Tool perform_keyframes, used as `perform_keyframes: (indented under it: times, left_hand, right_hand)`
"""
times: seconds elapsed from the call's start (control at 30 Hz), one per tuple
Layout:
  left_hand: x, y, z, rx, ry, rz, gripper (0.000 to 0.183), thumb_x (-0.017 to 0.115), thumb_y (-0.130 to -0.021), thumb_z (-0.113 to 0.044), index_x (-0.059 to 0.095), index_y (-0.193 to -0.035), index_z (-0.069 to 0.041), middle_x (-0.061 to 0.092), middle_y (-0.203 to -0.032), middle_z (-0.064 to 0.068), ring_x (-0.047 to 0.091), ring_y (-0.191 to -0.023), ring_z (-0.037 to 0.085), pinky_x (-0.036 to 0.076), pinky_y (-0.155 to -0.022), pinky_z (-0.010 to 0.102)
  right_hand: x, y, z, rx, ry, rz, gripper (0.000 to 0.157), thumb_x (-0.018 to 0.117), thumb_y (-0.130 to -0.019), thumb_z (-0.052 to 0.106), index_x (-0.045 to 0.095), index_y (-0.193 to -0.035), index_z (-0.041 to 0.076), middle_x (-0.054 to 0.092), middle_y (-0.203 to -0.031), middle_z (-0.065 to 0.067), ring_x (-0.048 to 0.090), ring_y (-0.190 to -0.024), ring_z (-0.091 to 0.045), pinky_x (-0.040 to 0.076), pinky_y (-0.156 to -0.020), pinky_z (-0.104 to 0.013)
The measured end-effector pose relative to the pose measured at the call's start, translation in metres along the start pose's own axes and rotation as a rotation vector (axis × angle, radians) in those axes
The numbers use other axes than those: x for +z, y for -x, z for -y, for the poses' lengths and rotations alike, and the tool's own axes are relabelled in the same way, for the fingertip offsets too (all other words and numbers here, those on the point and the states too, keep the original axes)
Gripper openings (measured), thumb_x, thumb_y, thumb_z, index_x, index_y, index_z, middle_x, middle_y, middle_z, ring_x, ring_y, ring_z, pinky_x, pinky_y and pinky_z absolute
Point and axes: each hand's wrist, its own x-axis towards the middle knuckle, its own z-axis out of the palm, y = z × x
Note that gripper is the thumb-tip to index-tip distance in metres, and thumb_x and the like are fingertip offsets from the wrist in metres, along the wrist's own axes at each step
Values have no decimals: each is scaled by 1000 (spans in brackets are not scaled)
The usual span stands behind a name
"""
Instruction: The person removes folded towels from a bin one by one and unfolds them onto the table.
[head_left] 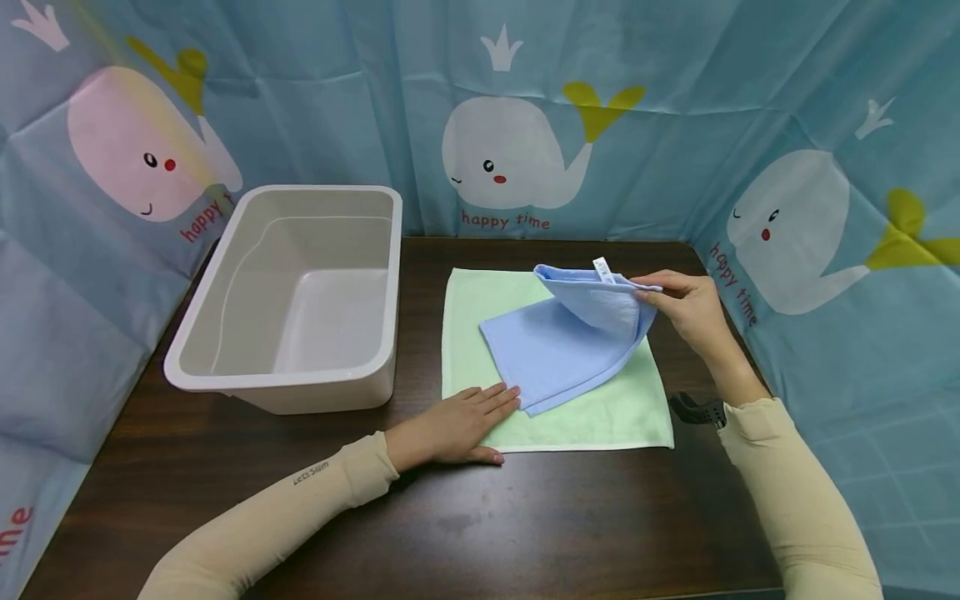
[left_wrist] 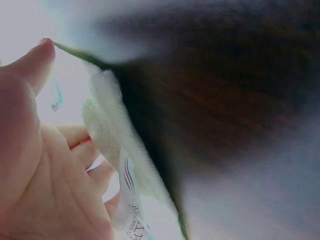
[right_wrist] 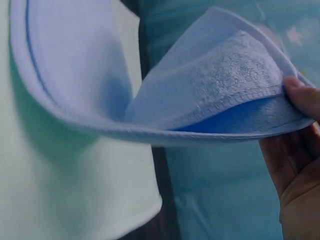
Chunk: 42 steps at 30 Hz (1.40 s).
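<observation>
A light blue towel (head_left: 558, 342), folded in layers, lies partly on a pale green towel (head_left: 600, 421) spread flat. My right hand (head_left: 686, 304) pinches the blue towel's right end between thumb and fingers and holds it raised, so it curves up off the green one. A white tag (head_left: 603, 270) stands at its upper edge. In the right wrist view the thumb (right_wrist: 302, 97) presses on the blue layers. My left hand (head_left: 468, 421) rests with straight fingers on the green towel's lower left, fingertips at the blue towel's corner. The left wrist view shows the palm (left_wrist: 55, 185) beside whitish-green cloth with a printed label (left_wrist: 131, 200).
A white plastic tub (head_left: 281, 382) stands on the dark wooden table (head_left: 465, 517), left of the towels. Blue curtains (head_left: 360, 133) with whale prints enclose the back and sides. A black band (head_left: 696, 410) sits at the right wrist.
</observation>
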Motion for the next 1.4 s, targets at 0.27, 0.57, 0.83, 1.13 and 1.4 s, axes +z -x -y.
perform_keyframes:
  times: [0.27,0.57,0.83,1.13,1.4]
  left_hand:
    - [0,1,-1,-15,-16,9,84,41,-91,-63,13,-153,-13,11,-162,2,14,-150,21,24,-119,43]
    - [-2,3,-2,-11,-12,3,84,42,-91,-62,15,-152,-12,13,-161,3,15,-149,22,25,-119,43]
    - [0,2,-2,-20,1,9,84,42,-91,-62,15,-152,-12,13,-161,3,15,-149,22,25,-119,44]
    - [-3,3,-4,-19,23,10,84,43,-91,-61,14,-152,-12,11,-161,3,14,-150,23,23,-119,45]
    - [-6,1,-5,-25,13,13,83,43,-91,-61,15,-152,-13,12,-161,2,16,-149,23,26,-118,45]
  right_hand:
    - [-33,13,-32,152,89,-133,34,71,-83,13,67,-110,-7,71,-88,17,65,-76,-1,52,-65,-13]
    - [-65,28,-84,432,301,-133,45,70,-85,27,64,-115,-6,60,-76,28,60,-66,4,54,-61,-18]
    - [-68,37,-113,575,462,-8,39,71,-83,21,65,-110,-7,67,-76,7,64,-59,-4,56,-59,-25]
    - [-63,37,-124,597,547,11,31,70,-83,15,67,-101,-9,70,-80,-17,64,-55,-9,56,-54,-26]
    - [-66,36,-125,690,493,42,37,67,-86,19,63,-109,-10,66,-71,-5,61,-56,-7,56,-56,-25]
